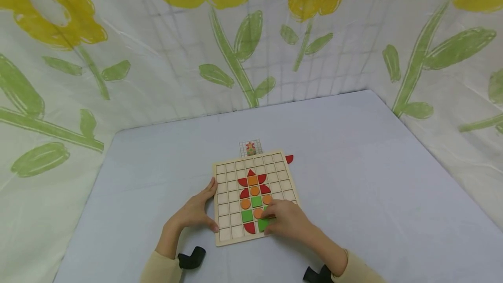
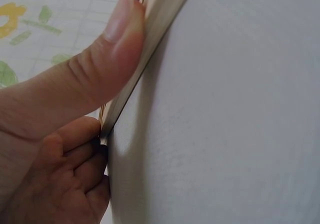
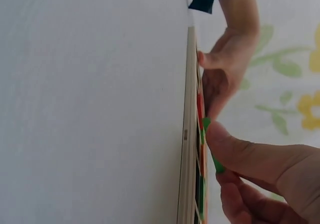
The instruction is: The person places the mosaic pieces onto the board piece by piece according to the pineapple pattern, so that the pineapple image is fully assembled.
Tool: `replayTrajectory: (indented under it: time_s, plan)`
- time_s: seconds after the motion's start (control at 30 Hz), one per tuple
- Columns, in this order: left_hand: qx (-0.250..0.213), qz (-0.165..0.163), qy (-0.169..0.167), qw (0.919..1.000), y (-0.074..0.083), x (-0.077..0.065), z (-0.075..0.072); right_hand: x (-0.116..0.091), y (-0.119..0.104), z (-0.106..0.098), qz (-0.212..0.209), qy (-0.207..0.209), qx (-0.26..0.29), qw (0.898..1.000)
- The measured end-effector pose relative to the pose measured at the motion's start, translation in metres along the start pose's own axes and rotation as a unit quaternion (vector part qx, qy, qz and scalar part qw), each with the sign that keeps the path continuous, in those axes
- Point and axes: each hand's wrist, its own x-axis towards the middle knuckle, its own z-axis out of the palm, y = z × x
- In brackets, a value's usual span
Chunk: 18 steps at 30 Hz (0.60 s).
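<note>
A square wooden grid board (image 1: pixel 229 220) lies on the table, with red, orange and green pieces in its cells. Orange circles, an orange square (image 1: pixel 252 181), green squares (image 1: pixel 247 216) and red rounded pieces (image 1: pixel 249 228) make up a figure, topped by a red triangle (image 1: pixel 251 173). My left hand (image 1: pixel 195 209) rests at the board's left edge, thumb and fingers spread apart and touching it. Over the figure's lower right, my right hand (image 1: pixel 290 220) pinches a green square tile (image 3: pixel 216 156) between thumb and fingers. This hand hides some cells beneath it.
A small pattern card (image 1: pixel 256 144) with a printed grid and figure lies behind the board, partly covered by it. One red piece (image 1: pixel 289 159) sits beyond the board's upper right side. Black straps hang at both wrists. A flowered curtain (image 1: pixel 177 69) borders the white table.
</note>
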Motion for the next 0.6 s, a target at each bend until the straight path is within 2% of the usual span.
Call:
replayTrajectory:
  time_s: [0.6]
  plan:
    - [0.001,0.004,-0.001,1.0,-0.0004,0.0,-0.0001,0.0054,-0.006,0.007,0.023,-0.021,-0.027,0.999]
